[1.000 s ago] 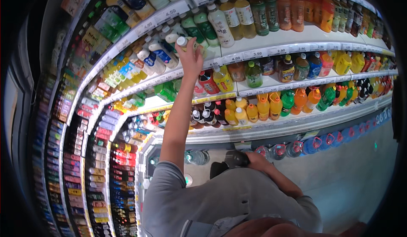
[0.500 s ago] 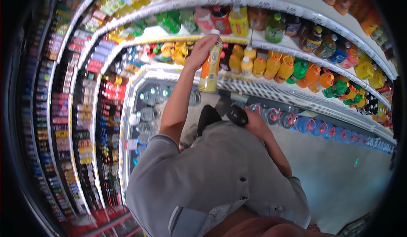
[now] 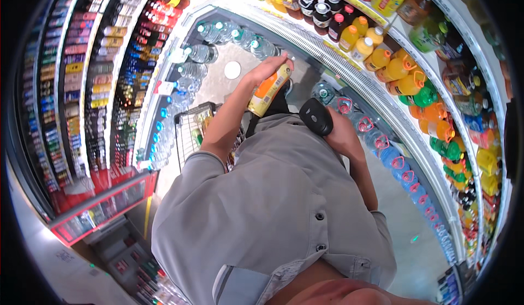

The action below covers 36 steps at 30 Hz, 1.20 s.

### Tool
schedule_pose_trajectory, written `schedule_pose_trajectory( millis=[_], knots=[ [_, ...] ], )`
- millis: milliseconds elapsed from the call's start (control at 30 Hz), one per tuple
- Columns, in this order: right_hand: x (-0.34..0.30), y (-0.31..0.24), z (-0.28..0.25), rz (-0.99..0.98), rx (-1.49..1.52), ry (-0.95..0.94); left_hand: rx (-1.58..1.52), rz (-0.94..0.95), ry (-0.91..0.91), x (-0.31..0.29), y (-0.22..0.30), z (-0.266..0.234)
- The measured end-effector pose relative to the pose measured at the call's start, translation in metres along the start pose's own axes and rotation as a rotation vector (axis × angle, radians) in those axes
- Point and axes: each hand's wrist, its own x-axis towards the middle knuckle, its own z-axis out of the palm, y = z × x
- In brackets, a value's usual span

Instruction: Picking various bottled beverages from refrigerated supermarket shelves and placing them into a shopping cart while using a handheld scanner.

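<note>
Left hand (image 3: 266,71) grips a tilted yellow-and-orange drink bottle (image 3: 267,92), right hand (image 3: 341,132) grips a black handheld scanner (image 3: 316,117), wire cart (image 3: 194,110) nearby

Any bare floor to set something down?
Left floor patch: bordered by clear water bottles, the wire cart and the left hand gripping a yellow-orange bottle. Larger right floor patch: between right sleeve and handled water bottles. Crowded: the shelves, with juice bottles packed close.
</note>
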Motion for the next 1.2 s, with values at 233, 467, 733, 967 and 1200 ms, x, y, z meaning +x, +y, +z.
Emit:
schedule_pose_trajectory(
  millis=[233, 467, 733, 967, 1200],
  knots=[
    [0.04, -0.034, 0.028, -0.116, -0.013, -0.215, 0.033, 0.17, 0.15, -0.025, -0.042, -0.053],
    [0.093, -0.077, 0.097, -0.121, -0.277, -0.374, -0.126, 0.389, 0.63, -0.127, -0.118, -0.15],
    [0.144, -0.114, 0.162, -0.151, -0.341, -0.535, -0.734, 0.223, 1.676, -0.292, -0.29, -0.217],
    [0.176, -0.143, 0.206, -0.104, -0.314, -0.646, -1.496, 0.006, 1.839, -0.275, -0.423, -0.182],
    [0.199, -0.154, 0.24, -0.111, -0.396, -0.634, -0.942, -0.488, 1.009, -0.26, -0.44, -0.156]
  ],
)
